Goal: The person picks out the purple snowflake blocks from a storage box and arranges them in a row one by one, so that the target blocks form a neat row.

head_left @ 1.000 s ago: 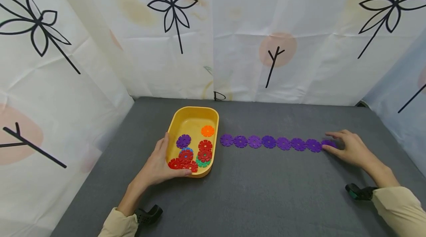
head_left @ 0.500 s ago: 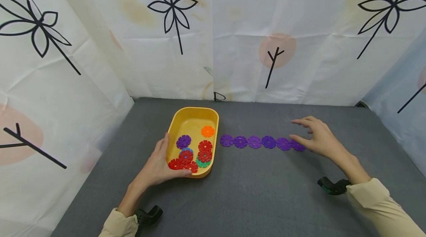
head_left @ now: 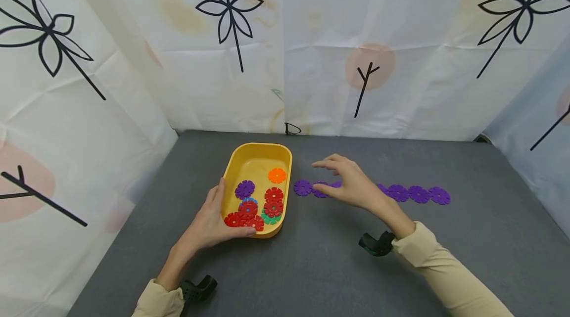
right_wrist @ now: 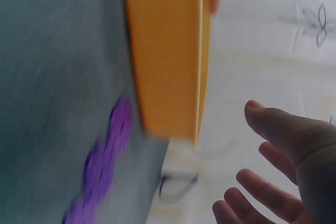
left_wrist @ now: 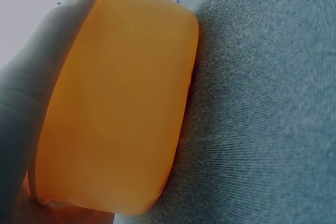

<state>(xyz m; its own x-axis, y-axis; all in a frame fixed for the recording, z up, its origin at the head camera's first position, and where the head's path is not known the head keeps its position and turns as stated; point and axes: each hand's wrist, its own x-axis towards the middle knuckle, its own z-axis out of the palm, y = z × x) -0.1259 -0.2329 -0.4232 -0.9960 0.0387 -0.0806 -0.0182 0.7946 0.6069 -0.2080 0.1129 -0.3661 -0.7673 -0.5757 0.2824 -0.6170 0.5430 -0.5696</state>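
My left hand [head_left: 213,219] grips the near left corner of a yellow plastic tray [head_left: 255,157], the thumb over its near rim. In the left wrist view the tray's outer wall [left_wrist: 123,98] fills much of the frame. My right hand [head_left: 354,183] hovers over a row of purple snowflake discs [head_left: 418,194], fingers spread and holding nothing, and hides part of the row. The right wrist view shows the row as a purple blur [right_wrist: 100,166] beside the tray. Inside the tray lie several red discs [head_left: 273,201], an orange disc [head_left: 277,175], a purple disc [head_left: 245,189], and green and blue ones partly covered.
The row of discs runs to the right from beside the tray on the grey table [head_left: 311,267]. White patterned curtains [head_left: 320,89] stand along the back and both sides. A black band [head_left: 376,244] sits on each wrist.
My right hand has swept left along the row, from the far right disc to near the tray. My left hand and the tray have stayed in place.
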